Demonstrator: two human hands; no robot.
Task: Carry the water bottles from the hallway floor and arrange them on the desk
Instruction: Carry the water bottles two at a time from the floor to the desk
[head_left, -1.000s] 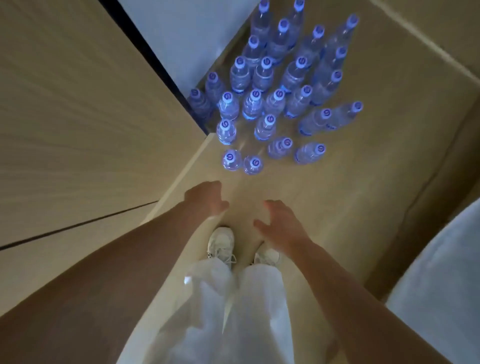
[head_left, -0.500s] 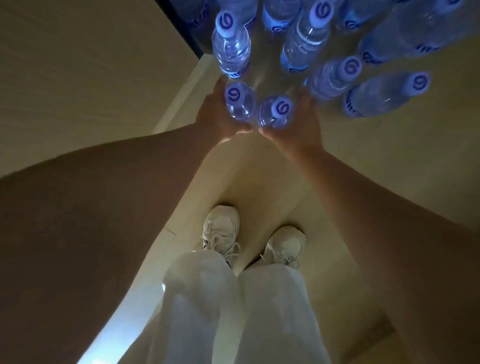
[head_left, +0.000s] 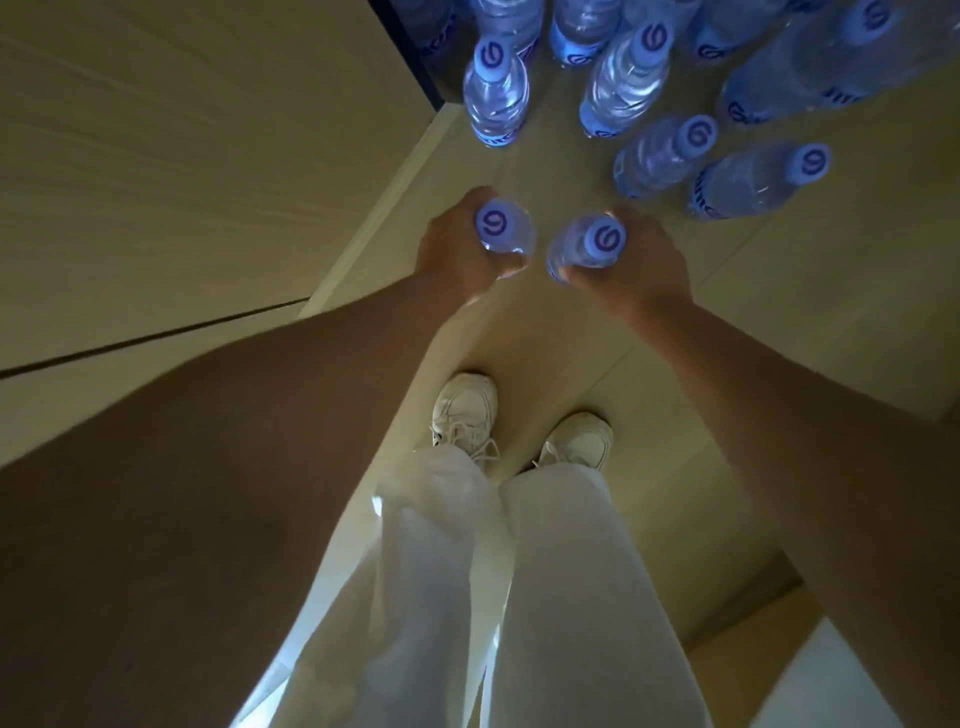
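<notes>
Two bottles, one in each hand

Both hands are full. The left hand (head_left: 457, 249) has its fingers curled round the left bottle (head_left: 503, 231), thumb closing across the near side, so only the blue cap and a bit of the clear shoulder show above the grip. The right hand (head_left: 639, 265) wraps the right bottle (head_left: 587, 249) the same way, fingers round the far side and thumb underneath; this one leans a little toward the left. The two held bottles sit close together, almost side by side but not touching, out in front of the person's white sneakers (head_left: 467, 410) and white trousers (head_left: 493, 597).

Beyond the hands, the rest of the water bottles (head_left: 626, 83) stand clustered on the pale hallway floor (head_left: 753, 322), caps up, filling the top of the view. The nearest of them, a standing bottle (head_left: 496, 96) by the dark edge of the wooden panel (head_left: 182, 156), is apart from the left hand. Whether the two gripped bottles are lifted clear of the floor, I cannot tell.
</notes>
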